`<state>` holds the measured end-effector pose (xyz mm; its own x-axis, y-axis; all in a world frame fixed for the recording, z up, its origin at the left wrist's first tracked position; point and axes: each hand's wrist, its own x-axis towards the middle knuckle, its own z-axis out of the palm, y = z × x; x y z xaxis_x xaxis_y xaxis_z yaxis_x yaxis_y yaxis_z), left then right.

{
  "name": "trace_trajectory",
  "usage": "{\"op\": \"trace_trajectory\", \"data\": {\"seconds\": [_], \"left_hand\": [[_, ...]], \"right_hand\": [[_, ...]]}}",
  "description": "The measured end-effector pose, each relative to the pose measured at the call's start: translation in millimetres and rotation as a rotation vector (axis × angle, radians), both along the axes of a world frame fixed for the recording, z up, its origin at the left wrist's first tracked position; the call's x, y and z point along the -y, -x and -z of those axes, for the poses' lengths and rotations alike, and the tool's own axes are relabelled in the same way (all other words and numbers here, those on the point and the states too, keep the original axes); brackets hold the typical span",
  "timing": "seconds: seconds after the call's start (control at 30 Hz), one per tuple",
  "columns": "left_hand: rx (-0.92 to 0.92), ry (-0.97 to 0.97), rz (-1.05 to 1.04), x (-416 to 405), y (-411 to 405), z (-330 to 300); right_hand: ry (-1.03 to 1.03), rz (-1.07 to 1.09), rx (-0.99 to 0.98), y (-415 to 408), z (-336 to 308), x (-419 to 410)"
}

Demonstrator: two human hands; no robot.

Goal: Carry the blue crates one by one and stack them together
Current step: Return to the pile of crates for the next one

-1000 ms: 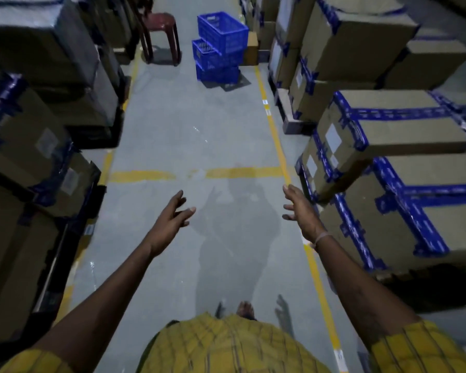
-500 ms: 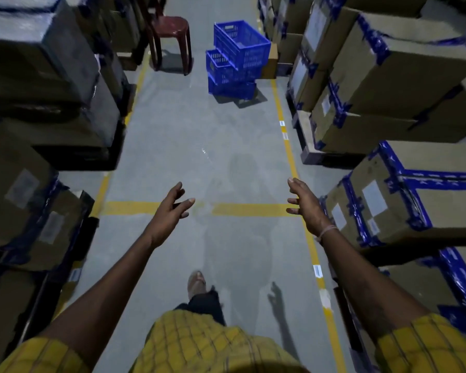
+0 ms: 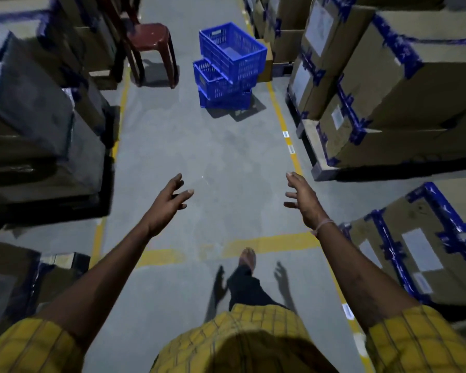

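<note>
Both hands reach forward with nothing in them — the left hand (image 3: 170, 204) and right hand (image 3: 303, 199) have fingers spread loose, palms turned inward, probably readied to take a crate by its sides. Well ahead on the floor (image 3: 213, 157) stand the blue crates (image 3: 226, 68), three stacked unevenly; the top one sits skewed, its long axis running away to the right — beside a red stool (image 3: 150, 41)

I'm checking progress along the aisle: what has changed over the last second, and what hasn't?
The person has walked forward: the stack of blue plastic crates and the dark red plastic chair now sit nearer, and the yellow floor line has passed back to their feet. Unchanged: the left hand and right hand stay open, outstretched and empty, and the top crate still sits askew.
</note>
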<state>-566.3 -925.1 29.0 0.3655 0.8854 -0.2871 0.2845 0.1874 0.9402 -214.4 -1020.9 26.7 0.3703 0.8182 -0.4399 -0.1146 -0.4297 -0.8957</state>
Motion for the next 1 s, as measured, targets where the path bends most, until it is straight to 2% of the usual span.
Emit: {"op": "trace_trajectory", "data": {"seconds": [0.23, 0.57, 0.77, 1.0], "left_hand": [[-0.022, 0.017, -0.047, -177, -51, 24], [0.03, 0.023, -0.096, -409, -139, -8], [0.014, 0.052, -0.069, -551, -167, 10], [-0.002, 0.06, -0.015, -757, -196, 23]], "right_hand": [[0.025, 0.004, 0.017, -60, 23, -185], [0.031, -0.082, 0.019, -134, -9, -438], [0.045, -0.058, 0.039, -168, -3, -581], [0.084, -0.005, 0.049, -181, 17, -759]]}}
